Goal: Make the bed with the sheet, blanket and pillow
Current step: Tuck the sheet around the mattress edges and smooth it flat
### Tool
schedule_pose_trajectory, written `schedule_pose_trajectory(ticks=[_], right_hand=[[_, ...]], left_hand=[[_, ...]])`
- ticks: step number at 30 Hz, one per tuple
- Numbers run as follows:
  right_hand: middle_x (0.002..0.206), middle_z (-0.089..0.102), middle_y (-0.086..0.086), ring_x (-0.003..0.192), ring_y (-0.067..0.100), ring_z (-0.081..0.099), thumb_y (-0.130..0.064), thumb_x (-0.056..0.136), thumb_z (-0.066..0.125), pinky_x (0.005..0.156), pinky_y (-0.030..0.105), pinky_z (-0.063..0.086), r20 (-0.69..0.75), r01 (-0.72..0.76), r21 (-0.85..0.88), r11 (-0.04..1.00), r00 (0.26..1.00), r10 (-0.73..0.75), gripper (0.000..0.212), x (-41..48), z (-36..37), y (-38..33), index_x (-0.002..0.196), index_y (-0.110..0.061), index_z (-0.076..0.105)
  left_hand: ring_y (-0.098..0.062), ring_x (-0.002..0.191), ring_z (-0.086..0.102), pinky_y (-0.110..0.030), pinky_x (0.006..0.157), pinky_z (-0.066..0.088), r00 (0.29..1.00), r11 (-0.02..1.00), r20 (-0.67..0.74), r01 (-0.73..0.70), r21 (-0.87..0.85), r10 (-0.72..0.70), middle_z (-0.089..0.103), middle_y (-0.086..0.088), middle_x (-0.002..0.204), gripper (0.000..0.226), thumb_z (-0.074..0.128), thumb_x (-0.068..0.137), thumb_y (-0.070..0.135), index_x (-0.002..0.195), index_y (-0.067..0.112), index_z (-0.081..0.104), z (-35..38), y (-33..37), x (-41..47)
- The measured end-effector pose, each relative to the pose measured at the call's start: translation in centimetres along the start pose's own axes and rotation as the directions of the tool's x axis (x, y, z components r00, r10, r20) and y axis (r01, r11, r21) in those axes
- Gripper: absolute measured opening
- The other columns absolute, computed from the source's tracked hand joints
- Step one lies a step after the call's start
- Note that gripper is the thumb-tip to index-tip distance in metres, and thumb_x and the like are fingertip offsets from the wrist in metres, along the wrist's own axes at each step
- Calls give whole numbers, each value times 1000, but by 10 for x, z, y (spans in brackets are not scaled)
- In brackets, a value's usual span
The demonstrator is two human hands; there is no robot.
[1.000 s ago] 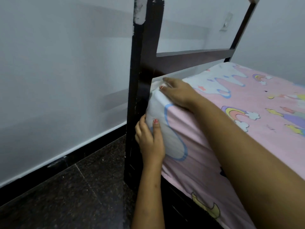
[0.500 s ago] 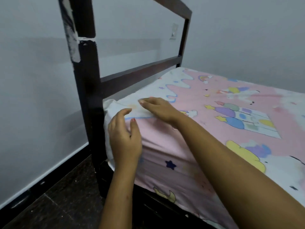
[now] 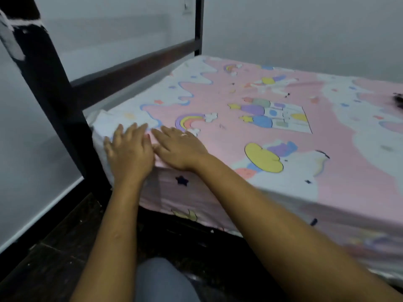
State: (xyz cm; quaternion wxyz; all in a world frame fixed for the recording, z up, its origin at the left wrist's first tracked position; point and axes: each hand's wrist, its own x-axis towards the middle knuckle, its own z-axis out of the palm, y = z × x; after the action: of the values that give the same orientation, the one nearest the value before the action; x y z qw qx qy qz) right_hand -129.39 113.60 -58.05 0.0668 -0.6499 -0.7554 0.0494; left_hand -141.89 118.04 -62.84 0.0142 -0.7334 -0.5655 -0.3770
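A pink and white sheet (image 3: 250, 136) printed with rainbows, clouds and a castle covers the mattress and hangs down its near side. At the mattress's near left corner, by the dark bedpost (image 3: 50, 88), my left hand (image 3: 128, 151) lies flat with fingers spread on the sheet. My right hand (image 3: 178, 147) lies flat beside it, palm down, fingers pointing left and almost touching the left hand. Neither hand holds any cloth. No blanket or pillow is in view.
The dark wooden headboard rail (image 3: 130, 68) runs along the mattress's left end, with pale walls behind. A dark object (image 3: 398, 101) shows at the right edge of the bed. Dark floor (image 3: 54, 247) lies below, and my knee (image 3: 161, 280) in grey cloth sits at the bottom.
My left hand let go of the sheet corner on the mattress's side and rose onto the top. Both hands now lie flat there. The view swung right and pulled back, showing more of the bed.
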Motion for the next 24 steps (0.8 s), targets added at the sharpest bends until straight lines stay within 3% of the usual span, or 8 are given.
schedule_pose_trajectory(ticks=[3, 6, 10, 13, 16, 20, 22, 24], right_hand=[[157, 24, 0, 144, 19, 22, -39, 97, 41, 115, 39, 15, -176, 170, -148, 974, 965, -195, 58, -36, 20, -10, 150, -21, 25], [141, 50, 4, 128, 23, 46, -15, 83, 54, 105, 35, 30, -378, 329, -137, 934, 855, -356, 57, -88, 65, 3, 139, -13, 46], [122, 62, 5, 109, 22, 55, 3, 75, 52, 94, 31, 46, -266, 150, 207, 967, 960, -92, 60, -166, 141, 57, 132, -15, 52], [106, 71, 2, 97, 17, 65, -1, 84, 53, 89, 19, 46, -251, -126, 410, 903, 936, 245, 35, -205, 169, 79, 114, -14, 67], [86, 72, -5, 77, 6, 65, 1, 86, 59, 75, 12, 48, -189, -326, 762, 559, 714, 674, 24, -220, 170, 77, 89, -19, 72], [76, 66, 6, 57, 12, 60, -13, 90, 63, 51, 18, 52, 339, -153, 941, -303, 402, 850, 6, -237, 158, 65, 90, -7, 62], [78, 65, 9, 53, 12, 62, -20, 87, 69, 48, 20, 53, 462, -47, 878, -477, 348, 816, 23, -244, 154, 67, 99, -9, 53], [74, 66, 8, 48, 10, 62, -26, 83, 72, 46, 20, 52, 485, 4, 860, -510, 300, 821, 37, -248, 147, 73, 105, -10, 48]], left_hand=[[-36, 141, 19, -43, 114, 12, 992, 975, -114, 36, -220, -62, 33, -15, 149, 50, 28, 96, 30, 139, 11, 45, 4, -8, -25], [-32, 142, 18, -32, 113, 11, 936, 821, -86, 252, -513, -341, 17, -21, 153, 56, 39, 96, 30, 146, 9, 27, 27, 17, -66], [-33, 138, 28, -35, 113, 22, 796, 538, 170, 532, -654, -581, 22, -20, 150, 59, 49, 94, 21, 146, 7, 25, 67, 60, -144], [-35, 129, 37, -43, 107, 33, 654, 355, 347, 696, -624, -672, 26, -17, 146, 56, 53, 93, 15, 143, 8, 30, 82, 72, -174], [-31, 120, 44, -42, 102, 40, 555, 218, 437, 760, -612, -708, 31, -16, 140, 51, 52, 92, 12, 139, 10, 32, 82, 79, -173], [-27, 108, 53, -39, 84, 53, 462, -22, 610, 786, -618, -644, 38, -14, 136, 47, 57, 91, 10, 132, 12, 33, 75, 97, -185], [-25, 102, 56, -35, 73, 55, 377, -179, 724, 806, -563, -578, 44, -17, 130, 50, 59, 91, 7, 132, 13, 32, 70, 113, -197], [-20, 84, 58, -30, 67, 54, 310, -272, 805, 829, -489, -506, 51, -17, 119, 48, 62, 89, 8, 128, 10, 34, 65, 128, -206]])
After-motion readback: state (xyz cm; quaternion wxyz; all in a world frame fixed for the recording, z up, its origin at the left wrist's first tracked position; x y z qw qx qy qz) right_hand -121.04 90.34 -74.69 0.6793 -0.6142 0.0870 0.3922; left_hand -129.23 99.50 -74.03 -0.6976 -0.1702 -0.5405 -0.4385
